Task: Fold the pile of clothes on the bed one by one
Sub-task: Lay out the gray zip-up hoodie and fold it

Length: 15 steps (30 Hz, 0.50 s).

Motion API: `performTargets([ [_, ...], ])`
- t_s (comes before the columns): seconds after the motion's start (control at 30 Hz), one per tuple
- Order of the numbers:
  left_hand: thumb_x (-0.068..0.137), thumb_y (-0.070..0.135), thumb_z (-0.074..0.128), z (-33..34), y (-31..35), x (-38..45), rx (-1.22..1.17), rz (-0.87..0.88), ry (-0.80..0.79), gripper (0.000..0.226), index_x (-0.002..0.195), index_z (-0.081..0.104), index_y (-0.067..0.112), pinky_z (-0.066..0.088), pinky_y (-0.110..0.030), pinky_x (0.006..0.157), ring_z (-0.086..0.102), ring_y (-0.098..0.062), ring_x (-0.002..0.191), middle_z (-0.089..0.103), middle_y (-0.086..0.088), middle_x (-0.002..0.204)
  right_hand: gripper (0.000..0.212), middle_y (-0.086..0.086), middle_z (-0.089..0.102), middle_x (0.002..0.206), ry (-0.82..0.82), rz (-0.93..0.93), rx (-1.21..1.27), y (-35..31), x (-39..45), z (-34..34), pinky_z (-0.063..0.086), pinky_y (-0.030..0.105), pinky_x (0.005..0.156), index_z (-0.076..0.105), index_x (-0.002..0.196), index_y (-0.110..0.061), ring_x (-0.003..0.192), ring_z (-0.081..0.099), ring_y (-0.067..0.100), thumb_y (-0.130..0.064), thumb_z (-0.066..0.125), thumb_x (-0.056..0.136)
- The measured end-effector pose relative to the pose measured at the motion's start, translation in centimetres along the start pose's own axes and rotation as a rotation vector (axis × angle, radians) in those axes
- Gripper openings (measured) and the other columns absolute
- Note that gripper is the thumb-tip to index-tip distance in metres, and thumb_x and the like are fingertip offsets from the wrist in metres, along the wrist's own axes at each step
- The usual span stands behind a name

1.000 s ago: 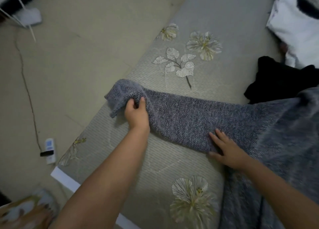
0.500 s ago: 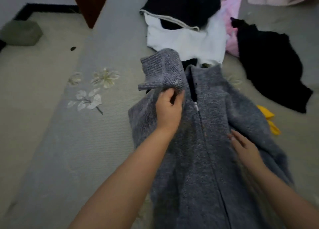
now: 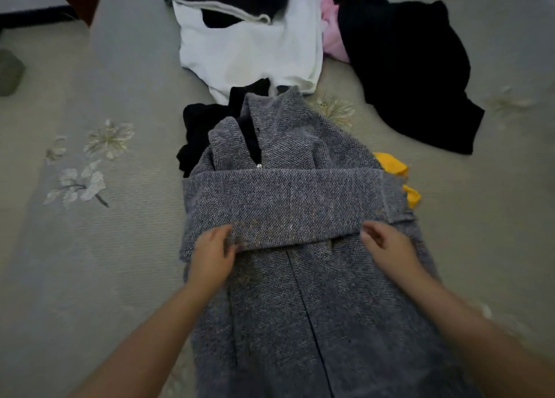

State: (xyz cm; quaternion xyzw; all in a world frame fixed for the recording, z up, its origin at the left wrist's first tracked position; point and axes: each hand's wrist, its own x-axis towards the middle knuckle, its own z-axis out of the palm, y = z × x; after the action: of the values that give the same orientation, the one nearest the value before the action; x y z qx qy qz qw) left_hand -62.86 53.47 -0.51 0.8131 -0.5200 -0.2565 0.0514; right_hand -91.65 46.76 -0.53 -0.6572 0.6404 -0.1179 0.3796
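Both sleeves now lie folded across the chest of the grey knitted zip-up cardigan (image 3: 300, 292), where half a second ago the left one was still in the air.

Left hand (image 3: 211, 255) has its fingers curled on the sleeve band's lower edge, thumb on top; right hand (image 3: 387, 247) rests loosely half-curled at the other end, can't tell if it's gripping. Cardigan's flat on the flowered grey bedspread (image 3: 90, 247), and beyond the fingertips sit a white top (image 3: 249, 52) and black garment (image 3: 405, 67).
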Motion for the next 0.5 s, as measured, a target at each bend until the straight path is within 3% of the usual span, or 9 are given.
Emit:
performTargets([
  [0.07,0.091,0.011,0.05,-1.0,-1.9,0.5,0.06,-0.074,0.002,0.043,0.133,0.042,0.003,0.034,-0.037,0.098,0.043,-0.032,0.119,0.049,-0.018,0.129,0.032,0.016,0.06,0.114,-0.014,-0.159,-0.147,-1.6,1.7,0.3,0.039,0.033,0.092,0.057,0.119,0.001,0.11,0.053,0.03,-0.012,0.055,0.09],
  [0.17,0.09,0.003,0.045,-2.8,-3.2,2.9,0.089,-0.058,0.039,0.039,0.128,0.045,-0.001,0.037,-0.039,0.087,0.047,-0.035,0.11,0.053,-0.023,0.12,0.041,0.013,0.049,0.132,-0.007,-0.298,-0.386,-3.3,5.3,0.9,0.032,0.038,0.102,0.047,0.129,-0.003,0.125,0.04,0.027,-0.014,0.053,0.089],
  [0.3,0.085,0.002,0.052,-5.1,-4.9,8.2,0.084,-0.072,0.071,0.045,0.128,0.044,-0.001,0.039,-0.042,0.087,0.047,-0.038,0.111,0.05,-0.026,0.121,0.064,0.008,0.023,0.15,-0.083,-0.121,-0.677,-5.4,9.8,1.9,0.01,0.054,0.111,0.019,0.144,-0.015,0.141,0.012,0.025,-0.021,0.05,0.088],
  [0.37,0.083,0.002,0.054,-5.8,-5.8,11.3,0.052,-0.067,0.064,0.047,0.129,0.044,0.0,0.038,-0.041,0.089,0.046,-0.038,0.113,0.05,-0.025,0.123,0.063,0.008,0.034,0.143,-0.166,-0.009,-0.756,-5.8,11.6,2.0,0.002,0.061,0.109,0.024,0.142,-0.017,0.138,0.018,0.026,-0.026,0.051,0.087],
  [0.43,0.083,0.0,0.053,-6.0,-6.2,14.0,0.077,0.032,0.009,0.049,0.13,0.043,0.003,0.036,-0.041,0.093,0.044,-0.037,0.117,0.049,-0.022,0.127,0.046,0.01,0.05,0.124,-0.221,0.014,-0.852,-6.2,12.8,1.9,0.005,0.061,0.108,0.043,0.13,-0.014,0.126,0.037,0.028,-0.026,0.051,0.086],
  [0.5,0.082,0.0,0.051,-5.5,-6.4,16.2,0.144,0.171,-0.098,0.052,0.133,0.042,0.005,0.036,-0.041,0.098,0.041,-0.037,0.121,0.048,-0.02,0.129,0.032,0.009,0.054,0.11,-0.198,-0.015,-0.912,-6.5,13.5,1.8,0.012,0.056,0.109,0.054,0.117,-0.012,0.115,0.045,0.028,-0.021,0.05,0.087],
])
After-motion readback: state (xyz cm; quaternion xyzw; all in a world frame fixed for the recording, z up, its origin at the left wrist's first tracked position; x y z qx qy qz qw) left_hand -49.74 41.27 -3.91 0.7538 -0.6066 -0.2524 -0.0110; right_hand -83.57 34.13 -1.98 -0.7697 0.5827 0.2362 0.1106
